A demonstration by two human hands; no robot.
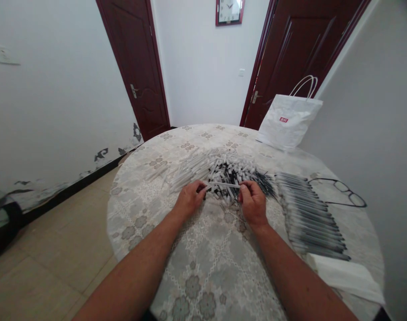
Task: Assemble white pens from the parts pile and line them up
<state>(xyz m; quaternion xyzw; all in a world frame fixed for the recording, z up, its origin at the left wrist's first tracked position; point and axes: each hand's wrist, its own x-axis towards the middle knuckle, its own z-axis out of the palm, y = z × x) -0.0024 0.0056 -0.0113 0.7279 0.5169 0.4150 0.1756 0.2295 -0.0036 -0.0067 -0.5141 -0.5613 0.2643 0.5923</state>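
Note:
A slim whitish pen barrel (225, 184) is held level above the pile, its right end pinched by my right hand (253, 205). My left hand (190, 198) is closed at the barrel's other end, with a small white pen part (208, 187) at its fingertips; whether the two pieces touch I cannot tell. Just beyond my hands, loose pen parts are heaped on the table: translucent barrels (193, 167) to the left, small white pieces (238, 159) at the back, black pieces (226, 171) in the middle and thin dark sticks (266, 183) to the right.
Pens (312, 216) with dark ends lie in a row at the right, beside eyeglasses (348, 194) and a folded white item (348, 274). Toward the back right stands a white bag (288, 120). A patterned cloth covers the round table (203, 267).

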